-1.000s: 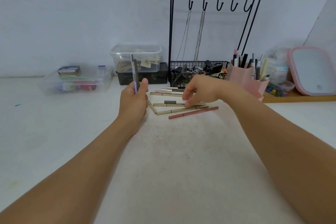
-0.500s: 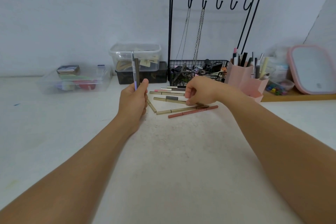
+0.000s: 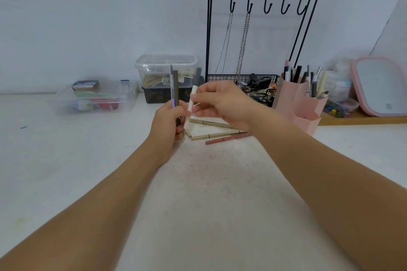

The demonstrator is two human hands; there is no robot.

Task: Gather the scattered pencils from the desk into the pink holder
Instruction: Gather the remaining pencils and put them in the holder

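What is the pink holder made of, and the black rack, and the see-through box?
Pink holder: probably plastic, smooth and matte, with flat molded walls in one even colour.
Black rack: looks like metal wire painted black, thin rods bent into hooks and a mesh basket.
See-through box: likely clear plastic, since its contents show through the slightly cloudy walls.
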